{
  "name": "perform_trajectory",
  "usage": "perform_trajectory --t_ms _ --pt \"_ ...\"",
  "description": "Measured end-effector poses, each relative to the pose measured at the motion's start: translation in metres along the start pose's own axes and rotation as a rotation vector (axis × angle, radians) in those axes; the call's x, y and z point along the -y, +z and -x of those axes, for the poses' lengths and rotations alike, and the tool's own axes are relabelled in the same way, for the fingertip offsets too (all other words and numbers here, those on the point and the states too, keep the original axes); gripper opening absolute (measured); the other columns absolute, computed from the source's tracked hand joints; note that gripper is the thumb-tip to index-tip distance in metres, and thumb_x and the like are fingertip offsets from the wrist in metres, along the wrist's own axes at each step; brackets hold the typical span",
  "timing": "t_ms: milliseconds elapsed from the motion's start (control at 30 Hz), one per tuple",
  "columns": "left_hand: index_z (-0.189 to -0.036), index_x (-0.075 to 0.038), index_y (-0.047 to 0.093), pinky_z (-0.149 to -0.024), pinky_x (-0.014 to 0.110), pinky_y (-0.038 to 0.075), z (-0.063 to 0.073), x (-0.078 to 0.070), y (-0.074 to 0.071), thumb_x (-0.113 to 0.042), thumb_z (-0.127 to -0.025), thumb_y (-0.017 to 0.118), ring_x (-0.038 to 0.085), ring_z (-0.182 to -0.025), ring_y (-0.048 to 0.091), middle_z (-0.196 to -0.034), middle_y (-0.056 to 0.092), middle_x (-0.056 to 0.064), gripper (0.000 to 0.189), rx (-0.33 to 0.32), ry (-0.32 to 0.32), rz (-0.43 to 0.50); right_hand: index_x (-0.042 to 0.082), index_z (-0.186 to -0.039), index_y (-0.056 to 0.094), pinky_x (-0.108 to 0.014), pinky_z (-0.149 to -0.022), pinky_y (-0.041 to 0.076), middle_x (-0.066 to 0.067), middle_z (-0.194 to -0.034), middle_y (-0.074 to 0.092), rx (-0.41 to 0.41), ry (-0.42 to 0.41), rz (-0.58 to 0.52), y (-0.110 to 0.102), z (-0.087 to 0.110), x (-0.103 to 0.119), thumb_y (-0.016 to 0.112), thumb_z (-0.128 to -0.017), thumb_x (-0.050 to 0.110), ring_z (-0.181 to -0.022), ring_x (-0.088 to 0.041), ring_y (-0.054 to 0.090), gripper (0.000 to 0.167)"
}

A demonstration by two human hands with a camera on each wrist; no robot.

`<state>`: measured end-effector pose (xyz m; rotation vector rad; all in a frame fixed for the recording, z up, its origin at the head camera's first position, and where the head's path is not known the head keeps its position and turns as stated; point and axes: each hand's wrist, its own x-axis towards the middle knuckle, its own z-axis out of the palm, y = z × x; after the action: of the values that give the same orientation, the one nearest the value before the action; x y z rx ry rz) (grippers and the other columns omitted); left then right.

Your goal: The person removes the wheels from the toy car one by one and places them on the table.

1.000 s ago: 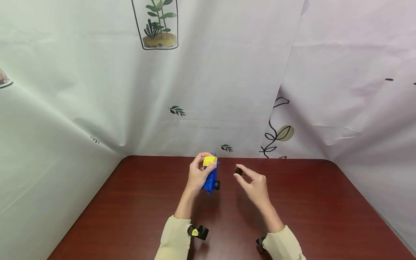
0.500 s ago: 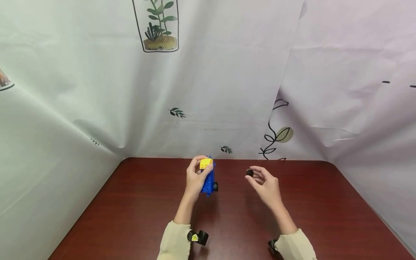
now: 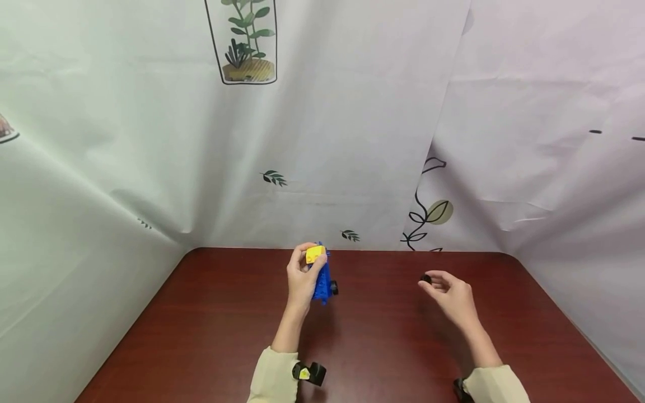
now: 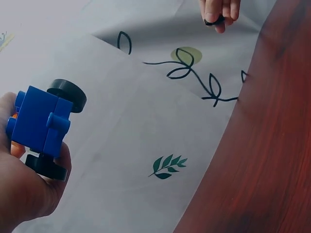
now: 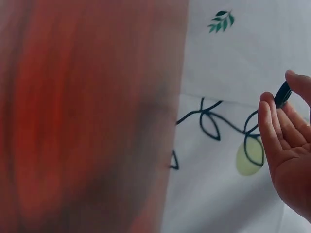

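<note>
My left hand point(image 3: 300, 284) holds a blue toy car point(image 3: 322, 282) above the table, with the thumb over a yellow block point(image 3: 315, 254) on the car's far end. A black wheel point(image 3: 335, 287) sticks out from the car's right side. In the left wrist view the blue body point(image 4: 36, 119) shows end-on, with one wheel point(image 4: 68, 94) above and another point(image 4: 46, 167) below. Well to the right, my right hand point(image 3: 457, 299) pinches a small loose black wheel point(image 5: 283, 94) between thumb and fingertips, apart from the car.
The dark red-brown tabletop point(image 3: 227, 319) has rounded far corners. Pale cloth point(image 3: 327, 140) printed with leaves hangs behind it and along both sides. Black camera straps point(image 3: 309, 373) sit on the wrists over light sleeves.
My right hand has moved right, away from the car, carrying the loose wheel. The left hand with the toy car has drifted slightly to the left.
</note>
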<state>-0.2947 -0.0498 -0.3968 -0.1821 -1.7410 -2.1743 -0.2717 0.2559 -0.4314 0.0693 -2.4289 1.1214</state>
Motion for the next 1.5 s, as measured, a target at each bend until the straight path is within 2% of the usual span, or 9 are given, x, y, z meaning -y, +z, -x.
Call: perform_trajectory --t_ms 167,367,433,533,633,767,967,1300,1500 --pt "-0.119 0.002 0.055 -0.076 0.017 0.052 0.0 0.002 0.003 -0.002 -0.088 0.066 0.008 -0.088 0.058 -0.1 0.059 -0.005 0.033 -0.01 0.014 0.0 0.002 -0.107 0.07 -0.007 -0.068 0.047 -0.02 -0.099 0.074 0.005 0.084 0.026 -0.005 -0.002 -0.013 0.076 -0.085 0.024 -0.073 0.013 0.059 0.032" --pt "-0.119 0.001 0.056 -0.077 0.018 0.052 0.002 0.002 0.004 -0.002 -0.088 0.066 0.009 -0.089 0.057 -0.103 0.058 0.0 0.033 0.002 0.006 -0.003 0.004 -0.11 0.069 -0.013 -0.07 0.047 -0.019 -0.105 0.073 0.028 0.194 0.077 -0.013 -0.005 -0.029 0.074 -0.086 0.033 -0.075 0.011 0.061 0.038" --pt "-0.119 0.001 0.055 -0.077 0.018 0.052 0.003 0.002 0.004 -0.003 -0.088 0.066 0.01 -0.09 0.057 -0.104 0.058 0.001 0.033 0.009 0.0 -0.011 0.004 -0.112 0.069 -0.016 -0.071 0.048 -0.02 -0.107 0.072 0.037 0.223 0.09 -0.014 -0.005 -0.033 0.073 -0.087 0.034 -0.077 0.005 0.065 0.04" --pt "-0.119 0.0 0.055 -0.077 0.019 0.052 0.004 0.002 0.004 -0.004 -0.089 0.066 0.01 -0.09 0.057 -0.105 0.058 0.002 0.032 0.014 -0.007 -0.017 0.003 -0.114 0.068 -0.023 -0.072 0.05 -0.02 -0.11 0.071 0.059 0.247 0.11 -0.015 -0.005 -0.038 0.071 -0.088 0.035 -0.085 -0.013 0.071 0.041" --pt "-0.119 0.001 0.055 -0.077 0.019 0.051 0.005 0.002 0.004 -0.004 -0.089 0.066 0.01 -0.089 0.058 -0.104 0.058 0.002 0.032 0.012 -0.007 -0.017 0.001 -0.115 0.066 -0.03 -0.075 0.052 -0.022 -0.112 0.069 0.086 0.25 0.115 -0.014 -0.005 -0.042 0.069 -0.089 0.033 -0.094 -0.029 0.07 0.042" --pt "-0.119 0.001 0.055 -0.077 0.019 0.051 0.004 0.003 0.004 -0.004 -0.089 0.066 0.01 -0.089 0.058 -0.102 0.058 -0.001 0.032 0.011 -0.001 -0.017 -0.003 -0.116 0.064 -0.038 -0.078 0.053 -0.025 -0.112 0.067 0.115 0.24 0.117 -0.012 -0.004 -0.05 0.069 -0.09 0.03 -0.098 -0.036 0.067 0.043" --pt "-0.118 0.002 0.055 -0.075 0.019 0.051 0.002 0.002 0.001 -0.003 -0.088 0.066 0.009 -0.088 0.057 -0.101 0.058 -0.001 0.032 -0.016 0.014 -0.022 -0.005 -0.115 0.064 -0.047 -0.083 0.051 -0.026 -0.109 0.068 0.15 0.246 0.138 -0.007 0.001 -0.063 0.069 -0.09 0.025 -0.098 -0.038 0.064 0.04" --pt "-0.119 0.002 0.054 -0.077 0.019 0.051 0.003 -0.002 -0.003 -0.005 -0.09 0.065 0.011 -0.091 0.056 -0.108 0.058 0.007 0.032 0.0 0.005 -0.032 -0.007 -0.111 0.065 -0.043 -0.077 0.053 -0.025 -0.103 0.068 0.141 0.262 0.164 0.002 0.007 -0.069 0.072 -0.087 0.024 -0.091 -0.036 0.068 0.039" --pt "-0.119 0.002 0.054 -0.075 0.02 0.051 0.003 -0.003 -0.002 -0.005 -0.09 0.065 0.01 -0.089 0.056 -0.105 0.058 0.004 0.032 -0.003 0.022 -0.017 -0.007 -0.114 0.064 -0.041 -0.076 0.053 -0.026 -0.106 0.067 0.153 0.267 0.17 -0.001 0.007 -0.071 0.071 -0.087 0.023 -0.091 -0.034 0.068 0.04"
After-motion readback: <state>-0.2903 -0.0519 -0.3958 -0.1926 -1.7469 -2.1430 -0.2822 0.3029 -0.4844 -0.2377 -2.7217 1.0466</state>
